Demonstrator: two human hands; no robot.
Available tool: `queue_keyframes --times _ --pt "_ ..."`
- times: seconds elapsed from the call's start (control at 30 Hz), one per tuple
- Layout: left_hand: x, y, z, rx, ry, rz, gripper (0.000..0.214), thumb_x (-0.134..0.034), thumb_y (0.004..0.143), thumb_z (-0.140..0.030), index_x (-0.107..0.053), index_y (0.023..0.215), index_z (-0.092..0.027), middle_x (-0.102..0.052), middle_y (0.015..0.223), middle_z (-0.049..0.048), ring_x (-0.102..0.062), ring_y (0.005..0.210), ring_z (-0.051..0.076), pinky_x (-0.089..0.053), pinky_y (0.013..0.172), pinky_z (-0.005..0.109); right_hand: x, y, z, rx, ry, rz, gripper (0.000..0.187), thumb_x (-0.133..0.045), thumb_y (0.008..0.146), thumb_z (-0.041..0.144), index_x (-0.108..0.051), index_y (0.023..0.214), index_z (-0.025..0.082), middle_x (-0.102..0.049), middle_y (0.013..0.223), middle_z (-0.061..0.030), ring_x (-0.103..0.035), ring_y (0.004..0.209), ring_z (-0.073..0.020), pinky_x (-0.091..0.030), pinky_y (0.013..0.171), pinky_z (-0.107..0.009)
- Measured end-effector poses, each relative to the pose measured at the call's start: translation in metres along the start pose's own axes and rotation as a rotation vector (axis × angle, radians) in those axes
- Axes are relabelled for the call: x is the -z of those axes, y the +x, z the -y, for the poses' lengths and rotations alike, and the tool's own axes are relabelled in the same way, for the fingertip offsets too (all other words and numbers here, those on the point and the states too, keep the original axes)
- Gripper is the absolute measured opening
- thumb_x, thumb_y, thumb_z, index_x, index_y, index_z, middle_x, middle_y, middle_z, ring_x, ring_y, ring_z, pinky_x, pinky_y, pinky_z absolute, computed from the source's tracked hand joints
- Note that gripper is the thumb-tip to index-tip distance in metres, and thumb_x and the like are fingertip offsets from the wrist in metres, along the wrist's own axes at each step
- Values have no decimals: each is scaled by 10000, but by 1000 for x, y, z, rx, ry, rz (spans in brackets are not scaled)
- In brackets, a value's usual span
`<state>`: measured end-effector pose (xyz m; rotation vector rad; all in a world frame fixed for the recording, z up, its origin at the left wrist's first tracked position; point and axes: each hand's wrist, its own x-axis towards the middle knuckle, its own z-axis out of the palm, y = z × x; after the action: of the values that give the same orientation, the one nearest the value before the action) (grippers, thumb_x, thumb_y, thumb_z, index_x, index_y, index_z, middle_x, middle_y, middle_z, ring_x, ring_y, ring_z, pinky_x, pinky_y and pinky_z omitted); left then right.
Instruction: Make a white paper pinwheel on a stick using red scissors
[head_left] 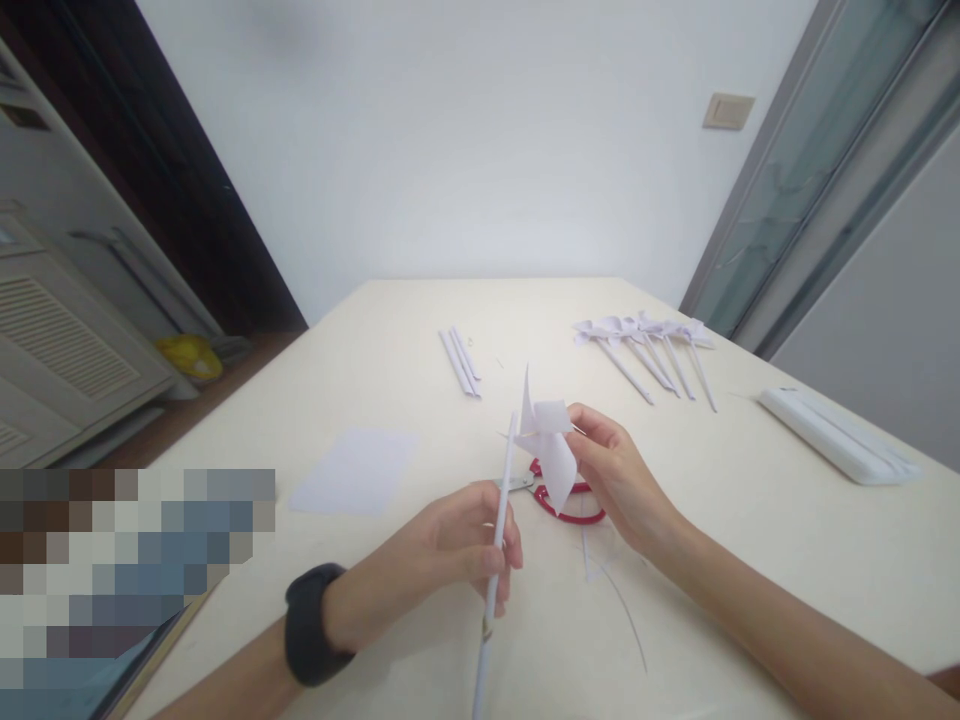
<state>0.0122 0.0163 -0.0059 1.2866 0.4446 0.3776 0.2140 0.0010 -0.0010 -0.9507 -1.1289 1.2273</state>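
Observation:
Upright and slightly tilted, a white rolled-paper stick (508, 462) is gripped by my left hand (465, 535), with the thumb across it. My right hand (619, 470) pinches a white paper pinwheel (557, 465) at its right side, close to the top of the stick. A thin pin or wire seems to run from the pinwheel's centre past the stick; whether it goes through the stick I cannot tell. Red-handled scissors (574, 519) lie on the table behind and below the pinwheel, partly hidden by it.
A white paper sheet (352, 475) lies at left on the table (247, 440). Several rolled-paper sticks (459, 362) rest farther back. Finished paper pinwheels (645, 345) lie in a row at back right, near a white packet (836, 437). A thin wire (626, 612) lies in front.

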Motion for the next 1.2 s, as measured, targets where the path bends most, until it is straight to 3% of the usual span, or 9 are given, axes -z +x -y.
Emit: queue_keyframes --times 0.17,0.6,1.2 --pt "0 1 4 40 -27 15 85 -578 816 -187 -502 845 -162 -577 779 12 -616 649 146 -481 608 296 -2 0 -1 33 -60 1 136 -562 814 307 -522 753 192 -503 693 17 -453 610 -118 -341 569 -244" --pt "-2 1 3 75 12 -46 120 -642 764 -171 -526 789 -158 -600 693 -7 -622 641 141 -483 625 284 -5 -2 -1 56 -98 -17 124 -567 803 256 -516 715 185 -485 699 26 -403 598 -98 -327 557 -218" --pt "1 4 12 59 37 -98 113 -644 749 -177 -537 788 -168 -576 677 -25 -598 621 129 -488 616 277 -7 -2 -6 -37 -117 38 168 -573 799 319 -510 716 187 -427 636 39 -354 564 -98 -279 529 -225"
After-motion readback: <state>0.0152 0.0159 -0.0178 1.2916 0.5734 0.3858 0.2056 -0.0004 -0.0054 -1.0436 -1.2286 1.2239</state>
